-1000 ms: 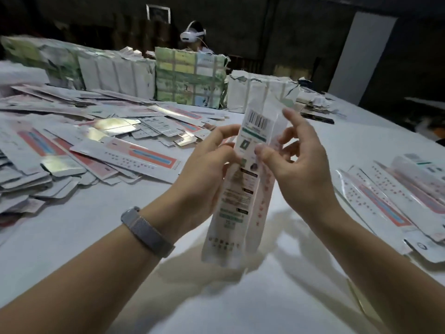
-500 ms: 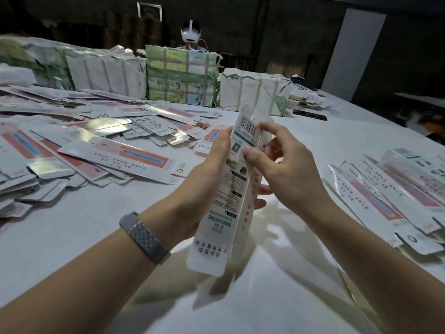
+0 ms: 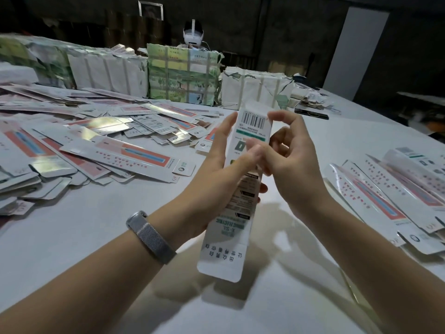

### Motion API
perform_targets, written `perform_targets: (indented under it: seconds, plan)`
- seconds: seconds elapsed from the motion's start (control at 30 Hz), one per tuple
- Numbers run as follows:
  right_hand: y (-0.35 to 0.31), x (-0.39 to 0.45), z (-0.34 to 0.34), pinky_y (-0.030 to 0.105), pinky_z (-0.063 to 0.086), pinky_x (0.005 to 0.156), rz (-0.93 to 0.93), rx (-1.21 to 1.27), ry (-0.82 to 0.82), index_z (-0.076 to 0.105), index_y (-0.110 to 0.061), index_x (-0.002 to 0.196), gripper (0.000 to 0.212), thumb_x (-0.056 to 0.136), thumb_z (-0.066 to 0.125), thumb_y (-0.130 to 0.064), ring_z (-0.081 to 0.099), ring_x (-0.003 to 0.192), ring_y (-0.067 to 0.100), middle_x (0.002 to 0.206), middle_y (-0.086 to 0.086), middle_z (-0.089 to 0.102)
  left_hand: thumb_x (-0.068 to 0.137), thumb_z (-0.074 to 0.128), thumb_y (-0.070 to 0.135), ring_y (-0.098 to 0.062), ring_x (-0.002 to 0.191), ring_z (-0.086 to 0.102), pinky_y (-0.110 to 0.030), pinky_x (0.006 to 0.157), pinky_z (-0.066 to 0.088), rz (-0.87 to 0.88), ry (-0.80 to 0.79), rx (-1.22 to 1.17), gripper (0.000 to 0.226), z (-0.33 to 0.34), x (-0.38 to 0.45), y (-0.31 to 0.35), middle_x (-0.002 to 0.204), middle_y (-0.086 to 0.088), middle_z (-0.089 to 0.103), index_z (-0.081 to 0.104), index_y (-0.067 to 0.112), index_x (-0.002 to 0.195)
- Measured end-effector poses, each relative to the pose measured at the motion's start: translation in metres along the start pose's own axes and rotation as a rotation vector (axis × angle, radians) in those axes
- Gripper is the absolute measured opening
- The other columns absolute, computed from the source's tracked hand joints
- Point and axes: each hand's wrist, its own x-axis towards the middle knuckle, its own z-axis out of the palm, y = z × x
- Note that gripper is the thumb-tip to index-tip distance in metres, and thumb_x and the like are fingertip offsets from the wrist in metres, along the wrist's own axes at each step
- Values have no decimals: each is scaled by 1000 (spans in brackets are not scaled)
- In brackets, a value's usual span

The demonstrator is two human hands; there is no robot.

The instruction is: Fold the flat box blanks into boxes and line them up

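1. The worktop (image 3: 240, 317) is white and carries everything; the box (image 3: 240, 196) held above its middle is the landmark here.
2. Bundles (image 3: 183, 75) of wrapped stock stand in a row well behind the box, green-printed ones among white ones.
3. A heap of blanks (image 3: 101, 141) lies flat to the left of the box, some showing red-and-blue print, some shiny silver.
4. A smaller row of blanks (image 3: 385, 189) lies to the right of the box, overlapping one another.
5. The box is a long, narrow white blank held upright and slightly tilted, barcode end up, rounded flap at the bottom, clear of the worktop.
6. The left hand (image 3: 216, 179) wraps the box's middle from the left, thumb across the printed front; its grip is closed on the box.
7. The right hand (image 3: 293, 165) pinches the box's right edge, forefinger touching the top by the barcode.
8. A grey wristband (image 3: 150, 237) sits on the left wrist, below-left of the box.
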Motion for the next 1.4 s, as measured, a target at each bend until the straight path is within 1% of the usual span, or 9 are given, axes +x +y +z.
perform_targets:
  seconds: [0.17, 0.33, 0.53, 0.7, 0.83, 0.97, 1.23, 1.33, 1.4]
  plan:
    - [0, 0, 1, 27, 46, 66, 1, 46, -50, 47, -36, 118, 40, 84, 65, -26, 49, 77, 25, 89, 20, 46, 107, 39, 24, -4, 97, 70, -19, 72, 56, 21, -38, -59, 45, -6, 4, 0, 114, 22, 71, 34, 58, 136]
    - [-3, -4, 7, 52, 53, 81, 50, 119, -91, 42, -36, 122, 42, 85, 59, -23, 55, 86, 36, 90, 18, 42, 105, 46, 19, -20, 93, 69, -31, 68, 58, -16, 16, -175, 43, -6, 8, 0, 136, -10, 60, 36, 42, 140]
    - [-6, -5, 10, 68, 43, 94, 168, 311, -109, 53, -31, 120, 42, 82, 62, -17, 58, 93, 40, 98, 18, 49, 93, 51, 14, -21, 80, 69, -30, 62, 56, 88, 55, -162, 43, -10, 10, -7, 101, -9, 72, 40, 32, 130]
    - [-9, -4, 4, 59, 52, 94, 249, 444, -179, 61, -21, 116, 38, 79, 65, -12, 66, 96, 33, 124, 35, 50, 88, 52, 16, -19, 76, 70, -37, 63, 58, 105, 2, -132, 46, -12, 10, -8, 99, -2, 73, 36, 34, 127]
    - [-6, -3, -2, 54, 53, 91, 240, 460, -224, 57, -15, 114, 37, 79, 63, -9, 68, 94, 27, 116, 19, 56, 89, 54, 16, -20, 76, 71, -32, 62, 57, 89, -22, -103, 52, -14, 9, -7, 100, -3, 73, 32, 28, 135]
    - [-3, -1, -5, 53, 53, 93, 199, 466, -247, 55, -13, 113, 36, 78, 62, -5, 67, 95, 27, 103, 2, 70, 89, 55, 21, -23, 79, 69, -44, 67, 57, 44, -29, -73, 47, -14, 8, -7, 104, -10, 72, 36, 39, 129]
    - [3, 1, -9, 41, 56, 86, 170, 562, -187, 49, -20, 114, 51, 72, 63, 4, 66, 97, 29, 103, 3, 65, 88, 61, 31, -27, 91, 74, -44, 72, 59, -76, -51, -122, 69, -8, 7, -11, 114, -6, 74, 21, 71, 127]
    - [4, 3, -9, 45, 55, 88, 181, 542, -182, 52, -24, 117, 52, 73, 64, 1, 66, 98, 28, 105, 5, 63, 89, 60, 29, -28, 86, 73, -46, 71, 59, -54, -73, -97, 53, -10, 7, -10, 108, -7, 75, 40, 61, 127]
    - [2, 4, -8, 49, 52, 90, 211, 482, -173, 61, -18, 106, 27, 79, 63, -12, 66, 91, 22, 96, 3, 68, 88, 59, 28, -26, 81, 71, -47, 72, 55, -55, -83, -88, 44, -10, 8, -9, 100, -7, 74, 49, 55, 122]
